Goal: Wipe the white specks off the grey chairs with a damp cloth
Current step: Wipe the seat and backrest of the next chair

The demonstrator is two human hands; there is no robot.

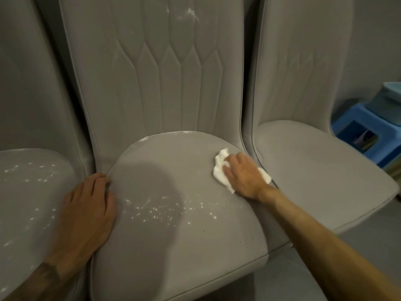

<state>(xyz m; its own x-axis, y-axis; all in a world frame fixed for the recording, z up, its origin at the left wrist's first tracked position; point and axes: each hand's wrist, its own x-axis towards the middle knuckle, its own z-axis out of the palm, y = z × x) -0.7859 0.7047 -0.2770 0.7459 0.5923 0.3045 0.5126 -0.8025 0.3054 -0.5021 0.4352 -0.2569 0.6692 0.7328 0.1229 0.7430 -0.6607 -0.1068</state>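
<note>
Cloth [219, 168] soft, limp; palm it bunched. Right hand [244, 175] presses it, fingers curled, center-right. Left hand [86, 210] flat, empty.

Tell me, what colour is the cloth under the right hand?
White; the cloth shows best in the head view.

No legible text, label, brand, number or sign anywhere. Grey chairs [195, 246]: plain stitched upholstery. White cloth [219, 168]: unprinted. Blue stool [351, 118], far right: dark item in its opening (too blurred to read).
</note>
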